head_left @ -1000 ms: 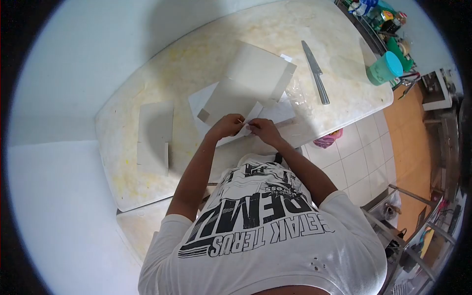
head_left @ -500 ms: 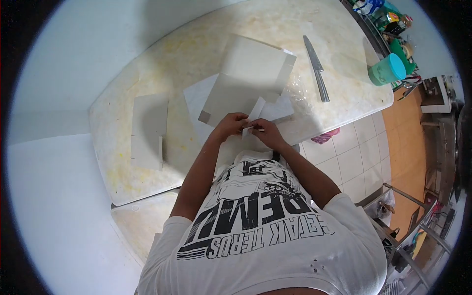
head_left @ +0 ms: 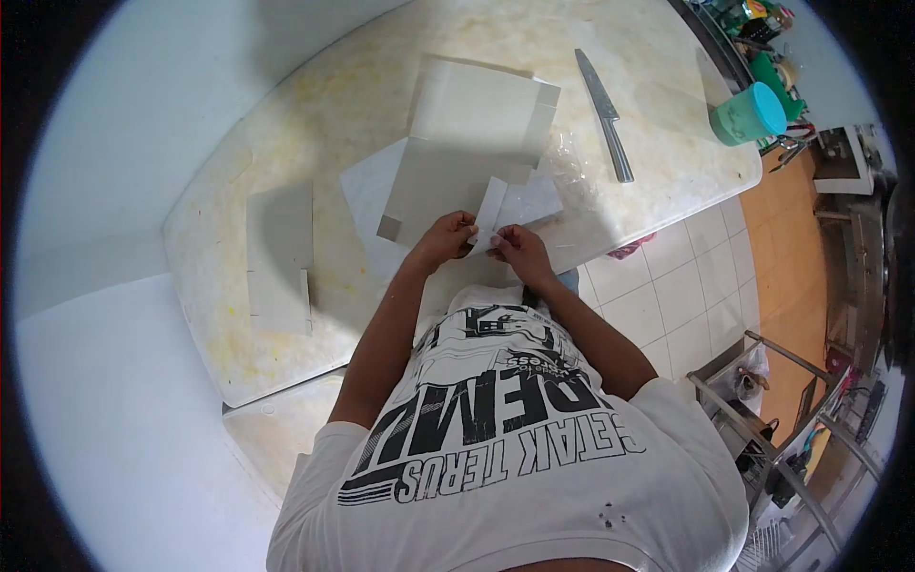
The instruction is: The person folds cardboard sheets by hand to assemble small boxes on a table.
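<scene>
Between my hands is a narrow white strip of paper or card [head_left: 491, 204], tilted, its upper end pointing away from me. My left hand [head_left: 446, 240] pinches its left edge near the lower end. Opposite it, my right hand [head_left: 521, 252] grips the strip's lower right side with closed fingers. Just beyond lies a large unfolded grey cardboard sheet [head_left: 457, 157] with creased flaps. A white paper sheet [head_left: 369, 186] shows partly from under the cardboard. Clear plastic wrap [head_left: 572, 176] lies crumpled to the right of my right hand.
A knife [head_left: 604, 112] lies on the table [head_left: 353, 105] at the right. Near the right end stands a green tub with a turquoise lid [head_left: 748, 116]. Another piece of grey cardboard [head_left: 280, 253] lies at the left. A metal rack [head_left: 762, 419] stands on the floor to the right.
My hands have shifted slightly on the strip, with my right hand lower and a little apart from the left. The whole view has shifted slightly; the table items lie as before.
</scene>
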